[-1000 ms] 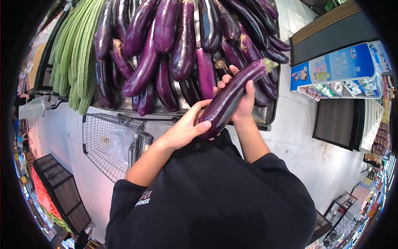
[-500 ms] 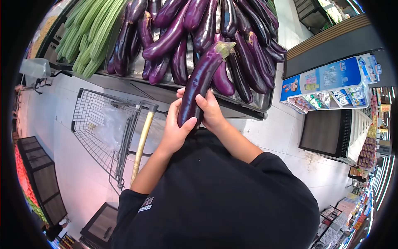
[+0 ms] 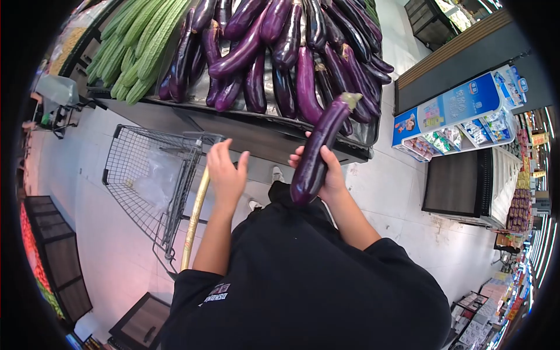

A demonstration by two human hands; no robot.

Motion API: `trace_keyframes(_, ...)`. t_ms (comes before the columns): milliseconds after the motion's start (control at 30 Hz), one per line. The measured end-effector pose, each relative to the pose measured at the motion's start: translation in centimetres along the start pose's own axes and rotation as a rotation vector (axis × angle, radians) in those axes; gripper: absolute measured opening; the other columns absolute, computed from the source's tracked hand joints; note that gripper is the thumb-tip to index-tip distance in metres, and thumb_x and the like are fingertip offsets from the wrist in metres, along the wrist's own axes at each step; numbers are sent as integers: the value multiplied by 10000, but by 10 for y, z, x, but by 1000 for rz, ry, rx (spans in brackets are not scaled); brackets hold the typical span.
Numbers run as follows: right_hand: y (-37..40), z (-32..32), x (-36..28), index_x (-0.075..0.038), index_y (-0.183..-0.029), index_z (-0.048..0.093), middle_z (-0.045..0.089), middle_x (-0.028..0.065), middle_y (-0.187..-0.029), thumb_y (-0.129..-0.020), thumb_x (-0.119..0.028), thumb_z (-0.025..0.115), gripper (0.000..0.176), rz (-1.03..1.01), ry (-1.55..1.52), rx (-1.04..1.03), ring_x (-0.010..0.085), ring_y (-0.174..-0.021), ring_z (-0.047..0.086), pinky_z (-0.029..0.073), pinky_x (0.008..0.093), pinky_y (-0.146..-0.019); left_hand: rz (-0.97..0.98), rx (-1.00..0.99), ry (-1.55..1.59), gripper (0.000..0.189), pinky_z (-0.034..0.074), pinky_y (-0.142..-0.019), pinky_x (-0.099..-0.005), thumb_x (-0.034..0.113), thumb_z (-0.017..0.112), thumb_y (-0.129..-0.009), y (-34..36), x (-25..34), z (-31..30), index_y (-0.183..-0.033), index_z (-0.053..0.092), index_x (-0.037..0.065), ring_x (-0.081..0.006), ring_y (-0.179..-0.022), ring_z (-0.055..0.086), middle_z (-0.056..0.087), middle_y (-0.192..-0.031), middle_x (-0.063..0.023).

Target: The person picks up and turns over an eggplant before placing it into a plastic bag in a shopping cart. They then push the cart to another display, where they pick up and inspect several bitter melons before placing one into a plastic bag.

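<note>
A long purple eggplant (image 3: 319, 153) with a pale green stem end is held by my right hand (image 3: 331, 174), whose fingers wrap round its lower half. It tilts up to the right, over the front edge of the produce stand (image 3: 256, 129). My left hand (image 3: 226, 170) is empty with its fingers apart, beside the gold handle (image 3: 196, 216) of the shopping cart. Beyond my hands, many eggplants (image 3: 245, 55) lie on the stand, with a pile of ridged green gourds (image 3: 140, 49) to their left.
The wire shopping cart (image 3: 137, 181) stands at the left with a clear plastic bag (image 3: 156, 178) inside. At the right are a blue display shelf (image 3: 455, 111) with packets and a dark cabinet (image 3: 454, 184). A low dark box (image 3: 140, 321) sits at the lower left.
My left hand has let go of the eggplant and moved left, opening. My right hand has shifted right with the eggplant still in it. Shoes now show below the stand.
</note>
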State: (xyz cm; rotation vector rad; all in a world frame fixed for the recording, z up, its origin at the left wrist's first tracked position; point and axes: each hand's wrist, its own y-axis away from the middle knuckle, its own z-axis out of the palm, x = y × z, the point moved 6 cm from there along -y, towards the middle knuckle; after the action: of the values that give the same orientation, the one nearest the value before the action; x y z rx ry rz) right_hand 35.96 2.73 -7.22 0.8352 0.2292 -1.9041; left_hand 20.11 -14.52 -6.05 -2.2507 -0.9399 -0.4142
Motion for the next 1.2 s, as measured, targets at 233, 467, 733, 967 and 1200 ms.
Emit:
trace_keyframes(233, -7, -11, -14, -75, -1474, 328, 610, 161, -1130, -968, -443, 552, 665, 15, -14, 16, 284, -1034, 646, 538, 449, -926, -365, -193, -337, 444, 503, -763, -488, 432, 637, -911, 22, -76, 26, -1201, 580, 101, -383, -934, 654, 666, -1043, -157)
trace_keyframes(467, -42, -7, -29, -65, -1500, 300, 602, 171, -1149, -965, -435, 557, 700, 41, 8, -95, 286, -1034, 647, 540, 445, -918, -583, -278, -292, 399, 496, -730, -510, 479, 601, -929, 37, -89, 6, -1012, 637, 90, -425, -851, 660, 695, -875, -200)
trace_keyframes(733, -67, 15, -59, -24, -1478, 310, 613, 203, -1135, -934, -433, 609, 744, 131, -125, -234, 288, -1003, 673, 557, 433, -911, -694, -396, -316, 411, 489, -726, -508, 466, 629, -909, 72, -103, -32, -994, 618, 64, -429, -855, 651, 685, -877, -210)
trace_keyframes(967, -83, 40, -63, -46, -1504, 277, 581, 186, -1164, -948, -457, 564, 749, 207, -35, -386, 269, -1017, 660, 547, 434, -938, -753, -455, -326, 449, 508, -780, -477, 434, 680, -880, 107, -110, -53, -1128, 621, 64, -400, -935, 664, 698, -989, -203)
trace_keyframes(1200, -98, 60, -53, -26, -1489, 297, 593, 195, -1156, -941, -421, 589, 736, 218, -71, -402, 282, -1028, 667, 542, 457, -954, -803, -575, -307, 611, 493, -892, -477, 448, 687, -870, 102, -112, -58, -1287, 553, 22, -420, -1054, 634, 672, -1108, -252)
